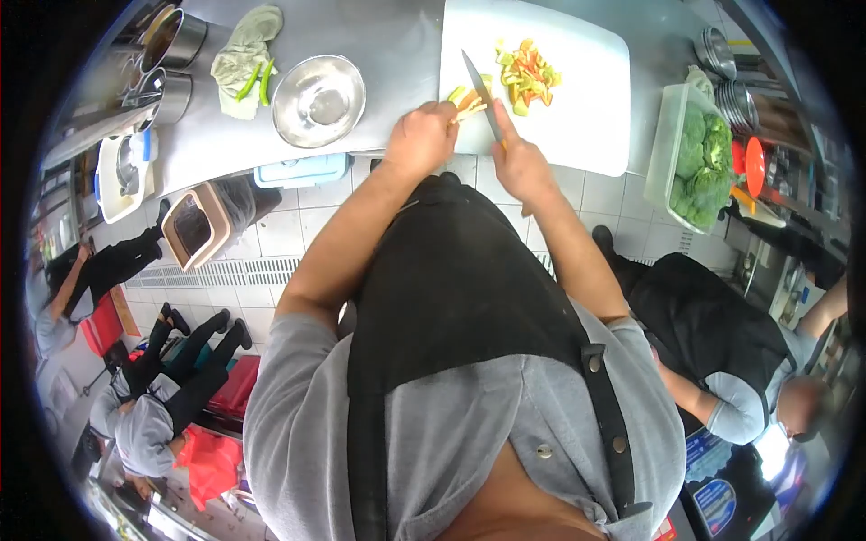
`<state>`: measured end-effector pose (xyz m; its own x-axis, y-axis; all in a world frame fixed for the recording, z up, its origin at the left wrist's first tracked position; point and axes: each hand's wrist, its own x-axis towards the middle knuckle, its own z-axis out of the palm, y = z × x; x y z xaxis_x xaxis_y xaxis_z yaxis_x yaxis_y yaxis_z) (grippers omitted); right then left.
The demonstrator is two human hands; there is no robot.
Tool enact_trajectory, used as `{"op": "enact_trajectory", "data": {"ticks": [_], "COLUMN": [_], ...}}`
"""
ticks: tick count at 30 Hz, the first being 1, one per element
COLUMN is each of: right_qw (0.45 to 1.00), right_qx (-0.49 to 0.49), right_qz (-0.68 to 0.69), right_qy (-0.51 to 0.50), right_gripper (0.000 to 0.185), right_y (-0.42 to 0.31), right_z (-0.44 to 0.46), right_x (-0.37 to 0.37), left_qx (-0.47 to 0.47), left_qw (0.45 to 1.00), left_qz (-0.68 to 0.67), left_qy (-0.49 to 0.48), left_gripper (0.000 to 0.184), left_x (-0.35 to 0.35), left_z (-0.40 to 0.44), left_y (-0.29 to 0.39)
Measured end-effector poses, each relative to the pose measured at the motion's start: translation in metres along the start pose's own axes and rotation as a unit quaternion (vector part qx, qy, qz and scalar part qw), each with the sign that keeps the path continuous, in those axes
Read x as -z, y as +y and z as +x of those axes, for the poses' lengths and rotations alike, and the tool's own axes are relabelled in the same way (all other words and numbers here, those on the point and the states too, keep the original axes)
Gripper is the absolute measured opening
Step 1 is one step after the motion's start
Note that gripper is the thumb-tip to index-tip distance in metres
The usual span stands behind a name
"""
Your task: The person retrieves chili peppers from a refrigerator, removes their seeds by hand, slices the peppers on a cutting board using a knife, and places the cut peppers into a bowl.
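My right hand [523, 171] is wrapped round the handle of a kitchen knife [478, 79], its blade pointing away from me over the white cutting board [586, 135]. Close to the blade's left side, my left hand [422, 135] has its fingers closed on a pale, yellow-green piece of pepper [468, 112] at the board's near left edge. More pepper [458, 94] lies just beyond those fingertips. To the right of the knife is a loose pile of chopped pepper [529, 76], green, yellow and orange-red. Whether the blade touches the held piece I cannot tell.
Left on the steel counter [388, 45] stand a steel bowl [319, 101] and a cloth [245, 54] with green chillies [265, 83]. A tub of broccoli [704, 162] stands at right. A bin [197, 225] is below the counter. Co-workers [722, 334] are nearby.
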<state>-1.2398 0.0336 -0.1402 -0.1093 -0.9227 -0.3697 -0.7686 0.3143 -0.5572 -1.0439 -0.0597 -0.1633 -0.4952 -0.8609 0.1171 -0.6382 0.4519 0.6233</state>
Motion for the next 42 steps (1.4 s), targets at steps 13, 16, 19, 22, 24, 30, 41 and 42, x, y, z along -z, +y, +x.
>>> {"op": "enact_trajectory", "data": {"ticks": [13,16,19,22,24,30,41,42], "right_qw": [0.994,0.996,0.998,0.999,0.999,0.999,0.990,0.991], "right_qx": [0.062,0.055,0.052,0.010,0.019,0.032,0.090,0.092], "right_qz": [-0.075,-0.063,0.008,0.045,-0.002,-0.028,-0.103,-0.092], "right_qy": [-0.051,-0.027,0.018,-0.020,-0.029,0.017,-0.016,-0.018], "right_gripper": [0.080,0.080,0.080,0.079,0.078,0.080,0.082,0.083], "right_y": [0.009,0.006,-0.001,-0.016,-0.015,-0.009,0.006,0.005], "right_z": [0.021,0.024,0.015,-0.014,-0.014,0.004,0.014,0.017], "right_x": [0.024,0.026,0.026,0.028,0.012,-0.004,0.001,0.003], "left_qx": [-0.068,-0.049,-0.010,-0.009,-0.017,-0.005,-0.034,-0.022], "left_qw": [0.995,0.998,1.000,1.000,1.000,0.999,0.995,0.997], "left_qz": [0.035,0.015,-0.012,-0.006,0.007,0.040,0.059,0.041], "left_qy": [-0.061,-0.034,-0.021,-0.002,0.007,-0.032,-0.068,-0.056], "left_gripper": [0.011,0.011,0.012,0.012,0.012,0.013,0.022,0.022], "left_x": [0.015,0.010,0.003,-0.005,-0.008,-0.004,0.014,0.013], "left_z": [0.031,0.018,0.000,-0.009,-0.004,-0.009,0.021,0.019], "left_y": [-0.029,-0.025,-0.015,-0.011,-0.011,-0.005,-0.024,-0.023]}}
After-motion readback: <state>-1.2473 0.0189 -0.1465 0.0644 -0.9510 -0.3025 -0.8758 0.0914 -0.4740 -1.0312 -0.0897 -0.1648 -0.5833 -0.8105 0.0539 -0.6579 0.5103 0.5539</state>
